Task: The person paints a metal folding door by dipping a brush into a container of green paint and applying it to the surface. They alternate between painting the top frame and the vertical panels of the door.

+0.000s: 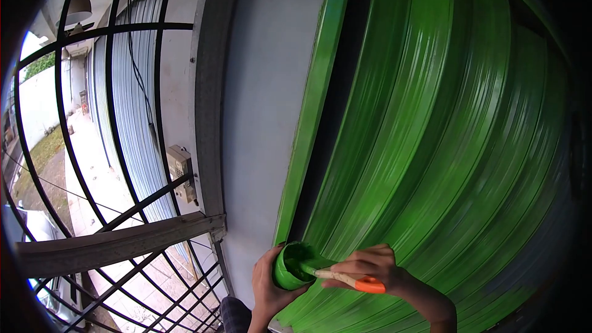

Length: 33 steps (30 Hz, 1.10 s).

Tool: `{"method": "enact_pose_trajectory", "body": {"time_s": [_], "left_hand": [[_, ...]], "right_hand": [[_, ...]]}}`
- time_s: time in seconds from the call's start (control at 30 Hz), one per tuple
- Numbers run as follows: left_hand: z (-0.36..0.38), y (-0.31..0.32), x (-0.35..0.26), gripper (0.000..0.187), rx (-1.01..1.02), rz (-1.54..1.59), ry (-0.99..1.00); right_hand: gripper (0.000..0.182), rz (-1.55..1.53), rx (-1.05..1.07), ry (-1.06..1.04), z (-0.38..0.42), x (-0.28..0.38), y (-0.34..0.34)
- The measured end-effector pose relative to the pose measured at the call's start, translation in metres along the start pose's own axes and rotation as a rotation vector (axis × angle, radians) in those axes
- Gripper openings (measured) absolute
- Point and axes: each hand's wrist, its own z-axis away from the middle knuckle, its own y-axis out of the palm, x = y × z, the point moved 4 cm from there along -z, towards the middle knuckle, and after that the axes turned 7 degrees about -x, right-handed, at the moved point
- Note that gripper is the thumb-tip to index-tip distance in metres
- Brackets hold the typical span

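My left hand [267,290] is wrapped around a small paint can [285,276], tilted with its opening toward the right and coated in green paint. In my right hand [370,266] is a paintbrush [336,276] with a pale wooden handle and an orange end. Its bristle end is at the mouth of the can; the bristles are partly hidden there. Just behind both hands rises a folding metal door [425,105], covered in glossy green paint, with a green vertical frame strip [314,117] at its left side.
A grey wall [265,98] adjoins the green strip. Further left stands a black metal grille [111,31] with a grey crossbar [117,245] and post. A beige box [179,166] is mounted behind the grille. Outside lie a pale paved floor and a white vehicle [38,225].
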Motion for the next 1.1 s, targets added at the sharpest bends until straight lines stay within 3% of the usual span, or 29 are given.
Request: {"method": "enact_pose_trajectory", "body": {"time_s": [0.07, 0.17, 0.27, 0.37, 0.5, 0.6, 0.8, 0.93, 1.03, 1.1], "left_hand": [[-0.002, 0.0, -0.001, 0.081, -0.014, -0.012, 0.02], [-0.003, 0.001, 0.006, 0.081, -0.031, -0.015, 0.009], [-0.005, 0.002, 0.013, 0.082, -0.06, 0.03, -0.03], [-0.004, 0.004, 0.02, 0.082, -0.08, 0.012, -0.048], [0.009, 0.005, 0.036, 0.085, -0.087, 0.092, -0.115], [0.026, 0.006, 0.044, 0.085, -0.099, 0.084, -0.142], [0.034, 0.007, 0.045, 0.084, -0.052, 0.164, -0.18], [0.035, 0.007, 0.047, 0.083, -0.033, 0.154, -0.162], [0.035, 0.007, 0.045, 0.083, -0.029, 0.151, -0.172], [0.033, 0.005, 0.042, 0.083, -0.038, 0.157, -0.179]], "right_hand": [[0.031, -0.004, 0.029, -0.007, -0.004, -0.007, 0.005], [0.032, 0.043, 0.232, -0.067, -0.021, -0.001, 0.005], [0.031, 0.161, 0.301, -0.211, -0.029, 0.006, 0.006], [0.031, 0.153, 0.141, -0.283, -0.037, 0.0, 0.003], [0.031, 0.385, -0.01, -0.391, -0.066, -0.023, 0.003], [0.029, 0.408, -0.048, -0.432, -0.087, -0.059, 0.018], [0.019, 0.503, 0.159, -0.462, -0.114, -0.099, 0.046], [0.018, 0.62, 0.02, -0.558, -0.149, -0.102, 0.02], [0.015, 0.768, -0.199, -0.692, -0.156, -0.09, 0.011], [0.015, 0.853, -0.081, -0.738, -0.138, -0.089, 0.031]]}}
